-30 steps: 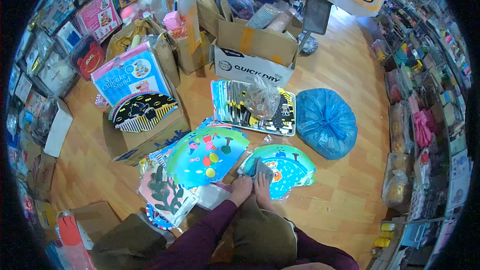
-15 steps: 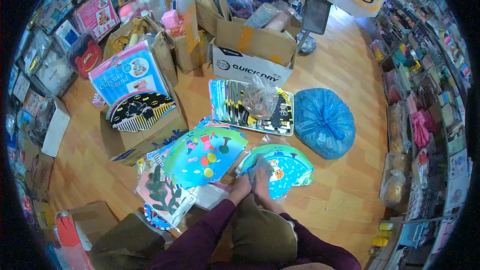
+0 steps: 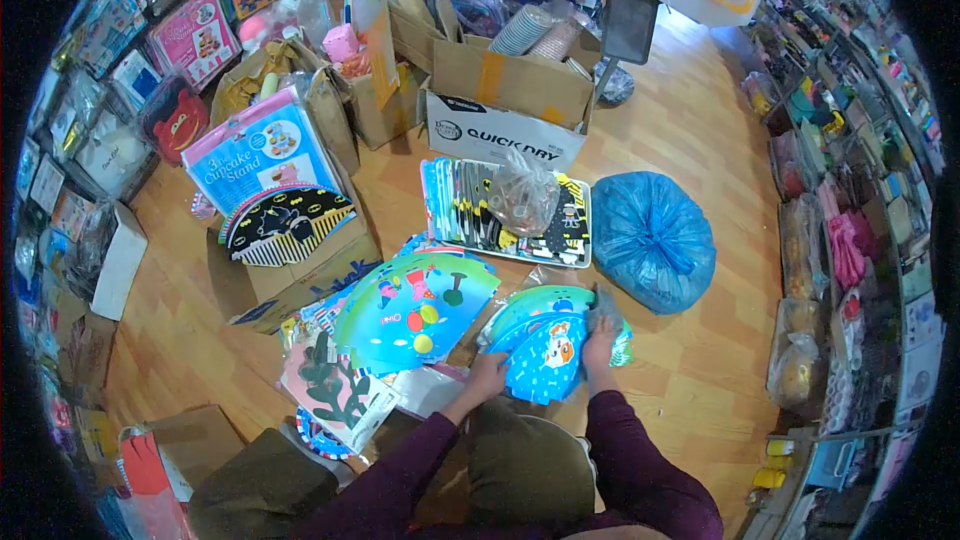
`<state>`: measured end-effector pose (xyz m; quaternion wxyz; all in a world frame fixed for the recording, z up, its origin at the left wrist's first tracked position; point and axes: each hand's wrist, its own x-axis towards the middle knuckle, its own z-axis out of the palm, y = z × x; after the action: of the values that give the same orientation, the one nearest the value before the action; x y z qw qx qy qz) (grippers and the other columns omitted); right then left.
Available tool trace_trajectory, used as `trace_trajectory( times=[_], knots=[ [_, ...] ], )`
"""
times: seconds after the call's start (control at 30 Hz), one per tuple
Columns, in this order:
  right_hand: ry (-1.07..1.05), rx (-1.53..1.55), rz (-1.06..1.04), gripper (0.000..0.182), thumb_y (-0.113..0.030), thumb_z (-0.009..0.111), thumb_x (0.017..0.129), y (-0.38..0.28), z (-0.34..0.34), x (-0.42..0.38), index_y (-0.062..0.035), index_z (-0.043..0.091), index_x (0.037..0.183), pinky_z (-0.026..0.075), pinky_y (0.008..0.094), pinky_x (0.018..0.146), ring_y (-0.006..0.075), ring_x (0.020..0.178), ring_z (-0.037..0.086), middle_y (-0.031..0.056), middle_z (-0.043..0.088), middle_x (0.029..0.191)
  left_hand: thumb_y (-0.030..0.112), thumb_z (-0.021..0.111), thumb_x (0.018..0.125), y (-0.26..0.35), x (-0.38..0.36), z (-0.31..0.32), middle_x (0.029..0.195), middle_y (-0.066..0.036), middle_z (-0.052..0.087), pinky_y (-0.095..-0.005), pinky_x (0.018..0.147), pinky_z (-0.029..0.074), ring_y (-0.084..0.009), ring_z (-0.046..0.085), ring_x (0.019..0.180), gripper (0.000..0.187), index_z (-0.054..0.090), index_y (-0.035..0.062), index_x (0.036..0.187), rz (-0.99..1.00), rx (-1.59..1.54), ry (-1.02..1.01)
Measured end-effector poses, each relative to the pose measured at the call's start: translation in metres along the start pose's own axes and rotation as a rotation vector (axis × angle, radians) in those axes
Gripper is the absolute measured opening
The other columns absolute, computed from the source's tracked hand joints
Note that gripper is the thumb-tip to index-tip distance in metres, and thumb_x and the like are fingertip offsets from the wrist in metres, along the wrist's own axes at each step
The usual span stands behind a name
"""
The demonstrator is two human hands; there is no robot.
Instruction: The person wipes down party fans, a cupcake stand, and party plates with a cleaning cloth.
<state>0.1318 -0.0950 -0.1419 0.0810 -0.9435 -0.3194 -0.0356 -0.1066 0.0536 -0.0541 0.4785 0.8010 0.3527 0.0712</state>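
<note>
A blue fan-shaped paper piece with a dog picture (image 3: 545,358) lies in front of me, over a greenish fan-shaped stack (image 3: 535,302). My left hand (image 3: 487,377) is at its lower left edge, with the fingers closed on it. My right hand (image 3: 601,340) is at its right edge, beside a grey cloth-like thing (image 3: 604,310); whether its fingers grip the cloth or the blue piece is blurred. To the left lies a larger green-and-blue fan-shaped piece (image 3: 400,315).
A white tray of upright patterned pieces (image 3: 465,205) stands ahead, beside a tied blue bag (image 3: 655,240). Open cardboard boxes stand at the left (image 3: 300,290) and behind the tray (image 3: 500,135). Stocked shelves (image 3: 800,240) line the right side.
My hands were together over the stack's left part with the grey thing; now they are apart. My right hand and the grey thing have moved right, and the blue piece has shifted slightly left.
</note>
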Motion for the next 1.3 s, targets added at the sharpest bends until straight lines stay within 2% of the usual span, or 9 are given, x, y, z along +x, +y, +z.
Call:
trace_trajectory(
  times=[0.13,0.27,0.37,0.53,0.63,0.77,0.87,1.0,1.3],
  knots=[
    [-0.032,0.404,0.542,0.031,-0.007,0.039,0.076,0.035,-0.056,0.039,0.0063,0.051,0.102,0.043,0.0395,0.072,0.0357,0.081,0.055,0.0273,0.056,0.091,0.014,0.053,0.075,0.033,-0.009,-0.044,0.086,-0.018,0.059,-0.0417,0.068,0.045,-0.0340,0.057,0.080,0.020,0.061,0.0067,0.092,0.142,0.033,0.043],
    [0.427,1.540,0.602,0.025,-0.010,0.042,0.076,0.086,-0.120,0.047,0.0034,0.059,0.091,0.045,0.0331,0.062,0.0214,0.066,0.055,0.0092,0.059,0.076,0.014,0.052,0.075,0.068,-0.002,-0.077,0.075,-0.007,0.059,-0.0372,0.061,0.047,-0.0247,0.058,0.072,0.014,0.059,0.0120,0.088,0.497,0.341,0.037],
    [0.295,1.411,0.433,0.026,-0.009,0.041,0.077,0.030,-0.250,0.028,0.0008,0.058,0.093,0.044,0.0290,0.063,0.0154,0.069,0.054,0.0047,0.058,0.080,0.013,0.051,0.072,0.096,-0.002,-0.088,0.067,-0.003,0.054,-0.0334,0.055,0.047,-0.0209,0.057,0.065,0.011,0.056,0.0130,0.083,0.751,0.493,-0.018],
    [-0.716,0.565,0.174,0.030,-0.016,0.044,0.080,-0.025,-0.285,0.000,0.0012,0.053,0.103,0.042,0.0323,0.075,0.0204,0.085,0.053,0.0085,0.057,0.094,0.013,0.050,0.072,0.126,-0.016,-0.094,0.068,-0.004,0.053,-0.0324,0.053,0.047,-0.0206,0.056,0.065,0.009,0.052,0.0105,0.080,0.973,0.596,-0.277],
    [-1.074,0.777,-0.301,0.044,-0.030,0.041,0.086,-0.072,-0.222,-0.070,-0.0061,0.040,0.123,0.028,0.0348,0.098,0.0256,0.115,0.039,0.0134,0.043,0.123,0.013,0.049,0.073,0.133,-0.028,-0.117,0.069,-0.005,0.053,-0.0325,0.051,0.047,-0.0206,0.056,0.065,0.008,0.051,0.0084,0.079,1.048,0.550,-0.441],
    [-1.128,1.030,-0.201,0.041,-0.025,0.037,0.087,-0.081,-0.203,-0.118,-0.0044,0.039,0.122,0.026,0.0347,0.098,0.0262,0.116,0.037,0.0144,0.041,0.125,0.012,0.047,0.073,0.109,-0.041,-0.125,0.069,-0.005,0.053,-0.0332,0.050,0.047,-0.0220,0.058,0.063,0.009,0.050,0.0066,0.080,1.106,0.459,-0.521],
    [-1.022,0.922,-0.345,0.039,-0.022,0.036,0.087,-0.072,-0.180,-0.148,-0.0041,0.040,0.121,0.024,0.0349,0.100,0.0269,0.117,0.035,0.0154,0.038,0.126,0.012,0.047,0.072,0.122,-0.047,-0.145,0.069,-0.006,0.054,-0.0338,0.053,0.047,-0.0230,0.058,0.065,0.013,0.052,0.0068,0.083,1.050,0.478,-0.539],
    [-1.019,1.322,0.225,0.039,-0.030,0.046,0.084,-0.019,-0.108,-0.234,-0.0048,0.046,0.115,0.038,0.0312,0.087,0.0168,0.101,0.048,0.0095,0.049,0.113,0.012,0.051,0.069,0.108,-0.046,-0.156,0.067,-0.005,0.055,-0.0370,0.053,0.046,-0.0241,0.058,0.064,0.010,0.053,0.0081,0.078,1.030,0.353,-0.424],
    [-1.030,1.165,0.408,0.027,-0.024,0.042,0.086,0.028,-0.141,-0.257,-0.0032,0.052,0.101,0.040,0.0283,0.076,0.0145,0.084,0.050,0.0067,0.053,0.094,0.002,0.053,0.074,0.024,-0.086,-0.235,0.068,-0.010,0.058,-0.0267,0.055,0.044,-0.0167,0.059,0.065,0.011,0.059,0.0013,0.084,0.051,0.026,0.084]
  ],
)
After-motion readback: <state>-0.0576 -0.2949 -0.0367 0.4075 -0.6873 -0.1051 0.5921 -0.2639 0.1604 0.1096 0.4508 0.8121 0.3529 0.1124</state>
